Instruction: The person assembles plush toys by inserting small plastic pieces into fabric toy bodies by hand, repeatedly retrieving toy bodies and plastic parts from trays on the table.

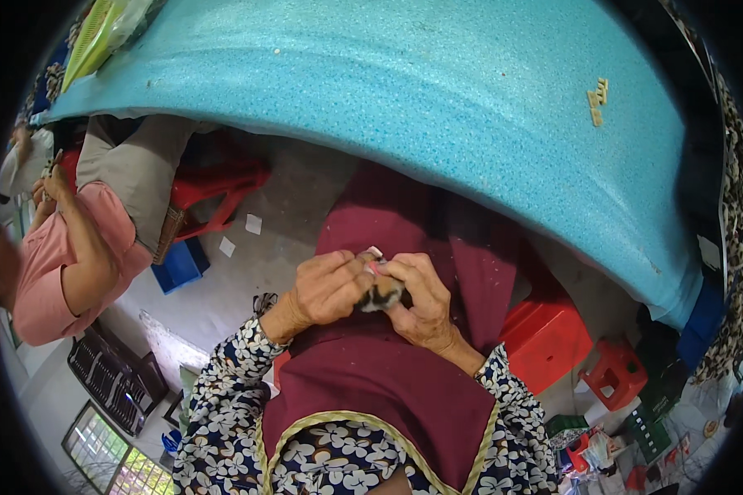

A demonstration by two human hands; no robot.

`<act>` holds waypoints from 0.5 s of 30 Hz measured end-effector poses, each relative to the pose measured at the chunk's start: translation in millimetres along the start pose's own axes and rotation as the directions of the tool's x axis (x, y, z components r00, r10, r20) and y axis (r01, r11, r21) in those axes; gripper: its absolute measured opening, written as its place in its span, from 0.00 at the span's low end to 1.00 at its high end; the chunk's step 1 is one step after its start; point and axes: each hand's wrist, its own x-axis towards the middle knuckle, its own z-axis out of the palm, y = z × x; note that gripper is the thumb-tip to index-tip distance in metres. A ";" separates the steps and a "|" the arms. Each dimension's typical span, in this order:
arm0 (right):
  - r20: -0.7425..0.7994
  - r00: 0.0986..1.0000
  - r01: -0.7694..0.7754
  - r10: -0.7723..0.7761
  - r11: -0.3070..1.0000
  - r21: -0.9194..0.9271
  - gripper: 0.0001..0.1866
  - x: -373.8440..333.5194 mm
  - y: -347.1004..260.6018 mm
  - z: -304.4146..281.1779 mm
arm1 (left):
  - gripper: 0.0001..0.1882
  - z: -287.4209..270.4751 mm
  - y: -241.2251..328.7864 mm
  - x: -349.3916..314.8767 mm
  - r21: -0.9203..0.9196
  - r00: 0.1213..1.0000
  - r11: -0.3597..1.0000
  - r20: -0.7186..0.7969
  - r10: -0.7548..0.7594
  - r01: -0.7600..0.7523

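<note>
Fuzzy piece [383,292] between 2 hands [330,289] [423,302].

Held piece [384,293] black, tan, whitish; apron [380,384] maroon, yellow-edged; sleeves [238,363] navy, white-flowered; tablecloth [388,91] speckled turquoise.

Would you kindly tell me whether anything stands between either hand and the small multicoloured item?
Nothing visible does: the left hand and right hand both hold the small multicoloured item directly, over the maroon apron.

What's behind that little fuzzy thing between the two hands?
Around the fuzzy thing, a dark red apron shows as the backdrop. The left hand, right hand and the thing itself cover what's directly behind, so that can't be seen.
</note>
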 end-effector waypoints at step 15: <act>-0.108 0.910 0.413 -0.400 0.856 0.311 0.10 -14.6 -27.8 -22.7 | 0.14 -42.9 44.9 37.5 -0.119 0.981 0.981 0.103 0.165 -0.152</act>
